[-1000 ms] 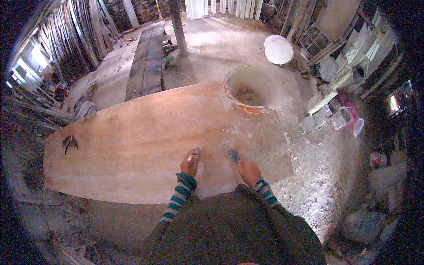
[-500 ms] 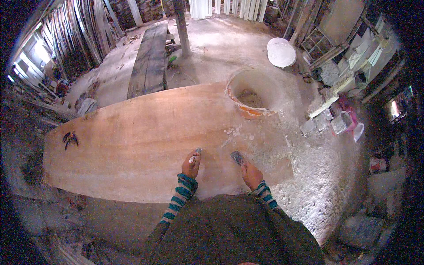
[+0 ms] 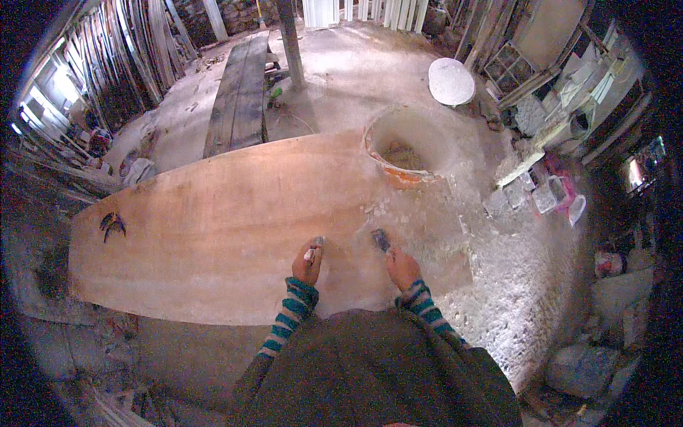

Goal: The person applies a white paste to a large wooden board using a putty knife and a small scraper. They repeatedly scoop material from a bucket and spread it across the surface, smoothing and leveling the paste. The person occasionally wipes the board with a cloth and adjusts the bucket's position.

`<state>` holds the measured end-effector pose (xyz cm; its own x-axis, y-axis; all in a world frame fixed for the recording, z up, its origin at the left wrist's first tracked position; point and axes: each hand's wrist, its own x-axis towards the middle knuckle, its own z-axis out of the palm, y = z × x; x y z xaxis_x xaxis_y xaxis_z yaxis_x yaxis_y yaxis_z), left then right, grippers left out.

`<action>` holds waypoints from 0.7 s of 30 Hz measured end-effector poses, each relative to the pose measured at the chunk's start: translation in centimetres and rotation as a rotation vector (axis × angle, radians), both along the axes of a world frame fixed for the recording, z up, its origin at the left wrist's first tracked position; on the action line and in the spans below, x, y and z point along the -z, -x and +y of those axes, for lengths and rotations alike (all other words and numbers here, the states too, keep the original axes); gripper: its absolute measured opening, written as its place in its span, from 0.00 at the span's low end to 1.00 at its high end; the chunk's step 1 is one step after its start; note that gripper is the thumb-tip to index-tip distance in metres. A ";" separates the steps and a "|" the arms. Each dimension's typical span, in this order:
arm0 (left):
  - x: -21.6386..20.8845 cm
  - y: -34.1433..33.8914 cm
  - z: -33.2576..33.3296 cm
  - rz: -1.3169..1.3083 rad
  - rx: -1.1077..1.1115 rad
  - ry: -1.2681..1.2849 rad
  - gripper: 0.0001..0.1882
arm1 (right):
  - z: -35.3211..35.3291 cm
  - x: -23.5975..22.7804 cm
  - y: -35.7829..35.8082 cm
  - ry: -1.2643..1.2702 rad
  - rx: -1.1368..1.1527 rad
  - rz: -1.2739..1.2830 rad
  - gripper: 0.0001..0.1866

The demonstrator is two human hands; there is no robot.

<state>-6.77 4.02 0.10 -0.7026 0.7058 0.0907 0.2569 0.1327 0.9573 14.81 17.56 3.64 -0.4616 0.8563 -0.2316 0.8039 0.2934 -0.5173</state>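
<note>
In front of me lies a wide reddish-brown wooden board [image 3: 192, 228], its right part smeared with pale plaster-like crust. My left hand [image 3: 306, 269] is closed over the board around a small whitish-grey thing [image 3: 318, 243], too small to name. To its right, my right hand [image 3: 404, 270] is wrapped around the lower end of a small dark flat tool [image 3: 380, 240], scraper-like in shape. The tool's wide end points away from me, and whether it touches the board I cannot tell. Striped teal-and-grey cuffs cover both wrists.
Past the board's right end stands a round bucket [image 3: 371, 151] with an orange patch and pale residue inside. A dark claw-shaped thing [image 3: 113, 225] lies at the board's left. Beyond are a long plank bench [image 3: 238, 96], a post [image 3: 290, 46] and a white round lid-like thing [image 3: 451, 82].
My right hand has moved slightly away from me and left, and its dark tool stands more upright in view. My left hand has barely moved.
</note>
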 end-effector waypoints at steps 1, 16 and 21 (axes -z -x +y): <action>-0.5 -0.1 -0.1 -0.029 0.004 0.020 0.12 | 0.7 -0.7 1.2 -0.026 0.010 0.030 0.15; -1.4 0.3 -0.1 0.146 0.048 0.097 0.11 | 4.8 -1.4 3.4 0.034 0.113 0.056 0.16; -0.3 0.2 -0.4 0.140 0.005 0.007 0.10 | 2.9 -0.4 1.5 -0.031 0.099 -0.016 0.15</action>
